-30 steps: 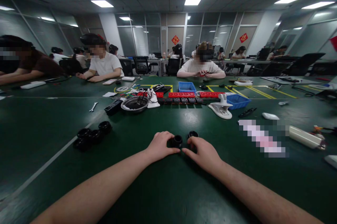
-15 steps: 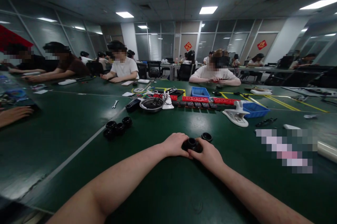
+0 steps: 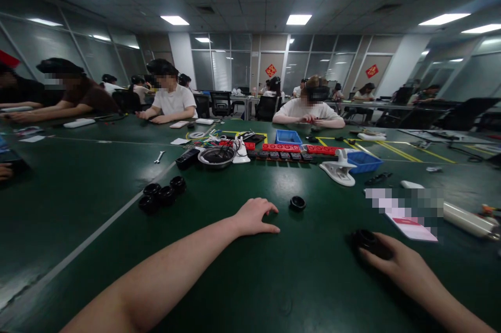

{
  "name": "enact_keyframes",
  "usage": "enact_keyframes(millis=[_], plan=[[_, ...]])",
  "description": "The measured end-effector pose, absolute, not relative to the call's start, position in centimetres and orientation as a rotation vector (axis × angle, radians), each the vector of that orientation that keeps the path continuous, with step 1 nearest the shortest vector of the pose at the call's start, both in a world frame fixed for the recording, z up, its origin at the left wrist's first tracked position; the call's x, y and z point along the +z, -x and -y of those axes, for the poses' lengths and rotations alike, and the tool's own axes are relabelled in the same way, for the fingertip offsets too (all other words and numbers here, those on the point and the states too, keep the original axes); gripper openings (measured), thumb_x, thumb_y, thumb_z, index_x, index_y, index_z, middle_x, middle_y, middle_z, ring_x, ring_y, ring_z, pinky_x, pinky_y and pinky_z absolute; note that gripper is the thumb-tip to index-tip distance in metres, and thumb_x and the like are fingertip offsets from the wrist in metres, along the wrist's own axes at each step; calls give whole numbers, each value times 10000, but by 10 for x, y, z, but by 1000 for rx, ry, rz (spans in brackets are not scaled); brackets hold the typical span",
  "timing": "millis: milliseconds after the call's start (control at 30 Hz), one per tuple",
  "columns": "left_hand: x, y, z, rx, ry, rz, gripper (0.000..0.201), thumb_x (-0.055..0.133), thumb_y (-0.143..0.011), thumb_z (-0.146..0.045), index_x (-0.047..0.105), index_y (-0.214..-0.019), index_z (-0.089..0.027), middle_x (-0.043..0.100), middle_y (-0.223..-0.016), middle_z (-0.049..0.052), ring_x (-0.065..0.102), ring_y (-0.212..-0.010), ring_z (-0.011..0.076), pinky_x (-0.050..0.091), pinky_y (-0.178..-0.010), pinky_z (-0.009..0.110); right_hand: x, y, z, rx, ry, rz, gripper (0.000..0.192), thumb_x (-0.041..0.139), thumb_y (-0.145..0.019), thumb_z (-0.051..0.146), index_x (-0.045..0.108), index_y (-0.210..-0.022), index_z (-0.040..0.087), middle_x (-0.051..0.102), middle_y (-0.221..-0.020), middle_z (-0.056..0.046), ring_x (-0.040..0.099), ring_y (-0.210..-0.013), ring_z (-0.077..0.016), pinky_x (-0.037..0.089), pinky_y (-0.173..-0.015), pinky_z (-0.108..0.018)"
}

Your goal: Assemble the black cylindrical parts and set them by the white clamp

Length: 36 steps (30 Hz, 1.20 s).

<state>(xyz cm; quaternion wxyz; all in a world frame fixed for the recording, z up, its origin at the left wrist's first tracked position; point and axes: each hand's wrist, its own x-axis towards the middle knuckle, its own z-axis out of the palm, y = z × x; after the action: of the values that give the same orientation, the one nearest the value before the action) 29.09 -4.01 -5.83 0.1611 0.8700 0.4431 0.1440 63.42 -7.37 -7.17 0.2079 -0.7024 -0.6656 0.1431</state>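
On the right, my right hand (image 3: 397, 259) is closed round a dark, round black part with a raised ring on top (image 3: 365, 239), low over or on the green table. My left hand (image 3: 254, 216) lies at the middle of the table, thumb and fingers apart, with nothing between them. A small black cup-shaped ring (image 3: 297, 203) sits just beyond its fingertips, not touched. Further left, several similar round black parts (image 3: 167, 195) stand bunched together on the green tabletop (image 3: 219, 281).
Ahead are a round metal dish (image 3: 216, 157), red strips (image 3: 285, 147), a blue bin (image 3: 364, 161) and a white clamp-like stand (image 3: 340, 170). A small wrench (image 3: 159, 157) lies to the left. A pale cylinder (image 3: 467, 219) lies at right. Other people sit across the table.
Both hands were together on the black part. My right hand has carried it off to the right; my left hand has let go and stayed near the middle. The head view has turned slightly right.
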Motion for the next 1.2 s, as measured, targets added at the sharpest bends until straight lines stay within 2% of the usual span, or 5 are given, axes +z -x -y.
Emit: enact_keyframes(millis=[100, 367, 833, 1067, 1200], plan=[[-57, -293, 43, 420, -2467, -1301, 485, 537, -659, -559, 520, -1025, -241, 531, -852, 7, 497, -806, 189, 371, -720, 301, -69, -651, 39, 463, 2038, 1905, 516, 527, -616, 511, 556, -997, 165, 631, -918, -103, 590, -811, -261, 470, -665, -325], [-60, -295, 44, 453, -2478, -1339, 426, 518, -697, -526, 528, -1007, -234, 530, -816, 2, 498, -773, 176, 376, -694, 287, -64, -605, -51, 131, 2315, 1629, 567, 381, -695, 573, 535, -1015, 131, 599, -920, -172, 560, -856, -315, 421, -633, -365], [-64, -294, 42, 469, -2520, -1330, 414, 498, -717, -521, 522, -1007, -228, 523, -817, 5, 496, -778, 173, 379, -694, 280, -71, -603, -58, 160, 2286, 1651, 548, 412, -685, 568, 528, -1031, 159, 588, -944, -163, 548, -889, -315, 419, -659, -363], [-66, -292, 40, 476, -2522, -1323, 411, 509, -707, -527, 523, -1002, -241, 532, -815, 0, 498, -772, 169, 376, -704, 276, -74, -596, -35, -92, 1992, 1665, 965, 486, -571, 664, 207, -1268, 58, 455, -1100, -209, 466, -993, -326, 408, -754, -381], [-65, -291, 40, 475, -2525, -1299, 417, 493, -712, -539, 518, -1012, -250, 535, -826, 0, 498, -779, 173, 374, -698, 283, -79, -577, -5, -68, 1763, 1858, 724, 446, -678, 587, 317, -1212, 114, 510, -942, -117, 513, -890, -261, 411, -751, -346]])
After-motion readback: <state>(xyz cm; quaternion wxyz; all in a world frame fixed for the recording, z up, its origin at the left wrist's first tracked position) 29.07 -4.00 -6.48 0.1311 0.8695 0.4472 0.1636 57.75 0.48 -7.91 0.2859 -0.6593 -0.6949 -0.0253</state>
